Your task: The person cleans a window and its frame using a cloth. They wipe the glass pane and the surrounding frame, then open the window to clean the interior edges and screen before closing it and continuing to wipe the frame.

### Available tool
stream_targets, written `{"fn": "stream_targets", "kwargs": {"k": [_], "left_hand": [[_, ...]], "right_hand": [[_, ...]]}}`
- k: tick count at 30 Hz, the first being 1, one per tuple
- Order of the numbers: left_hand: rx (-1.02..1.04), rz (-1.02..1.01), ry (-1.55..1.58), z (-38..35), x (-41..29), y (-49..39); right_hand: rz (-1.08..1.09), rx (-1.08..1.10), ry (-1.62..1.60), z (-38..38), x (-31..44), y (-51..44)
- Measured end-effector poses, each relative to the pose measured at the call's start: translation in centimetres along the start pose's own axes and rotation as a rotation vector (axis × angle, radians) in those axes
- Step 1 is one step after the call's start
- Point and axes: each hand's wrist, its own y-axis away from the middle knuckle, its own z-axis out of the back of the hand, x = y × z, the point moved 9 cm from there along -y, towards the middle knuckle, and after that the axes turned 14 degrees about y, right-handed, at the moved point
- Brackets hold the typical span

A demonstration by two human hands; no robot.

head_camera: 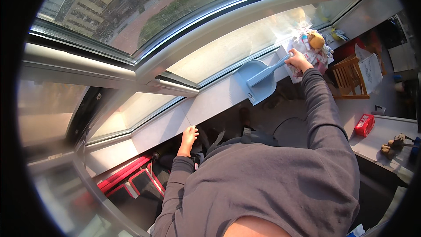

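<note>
A light blue plastic dustpan (260, 79) is held by its handle in my right hand (297, 60). Its pan hangs over the front edge of the tiled windowsill (210, 98), the wide lip turned towards the left and front. Just beyond my right hand is a heap of crumpled packaging (310, 51) on the sill, topped by a rounded yellow-orange item (316, 40). My left hand (188, 140) is near the sill's front edge, fingers curled. No object shows in it, but its palm side is partly hidden.
Window frames (164, 84) rise behind the sill, with an opened sash (98, 187) at left. Folded red-and-black items (138, 182) lie below it. At right are a slatted wooden chair (350, 77) and a white surface bearing a red package (364, 125).
</note>
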Motion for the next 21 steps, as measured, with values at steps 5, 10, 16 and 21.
{"fn": "stream_targets", "kwargs": {"k": [5,10,16,21], "left_hand": [[-0.047,0.007,0.028,-0.3,0.5,0.8],[-0.072,-0.008,0.081,-0.2,0.6,0.9],[-0.077,-0.03,0.101,0.9,0.6,0.3],[-0.061,-0.049,0.113,2.2,0.3,-0.3]], "right_hand": [[0.005,-0.128,0.075,-0.1,-0.2,-2.2],[-0.011,-0.266,0.184,1.2,-0.9,-2.0],[-0.018,-0.287,0.025,1.6,-2.3,-1.3],[0.075,-0.497,0.111,2.0,0.5,1.5]]}}
